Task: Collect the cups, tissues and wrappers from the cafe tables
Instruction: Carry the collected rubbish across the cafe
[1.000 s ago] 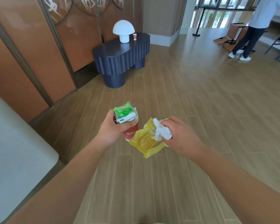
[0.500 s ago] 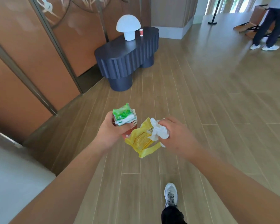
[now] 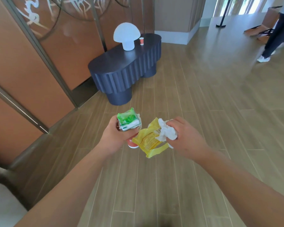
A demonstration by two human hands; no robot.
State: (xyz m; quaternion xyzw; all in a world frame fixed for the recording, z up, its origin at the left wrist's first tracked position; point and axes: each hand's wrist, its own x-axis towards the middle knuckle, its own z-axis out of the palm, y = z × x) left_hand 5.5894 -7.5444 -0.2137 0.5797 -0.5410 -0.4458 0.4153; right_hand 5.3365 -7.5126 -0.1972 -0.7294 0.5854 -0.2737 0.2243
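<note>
Your left hand is curled round a red paper cup stuffed with a green wrapper, and your right hand pinches a yellow wrapper and a crumpled tissue (all light, soft, crushable stuff, I'd say, so go easy). Ahead, on the dark fluted bench, another red cup stands just beside the mushroom lamp; take it round its wall, minding the lamp. Bare floor lies between, and a person stands far right.
</note>
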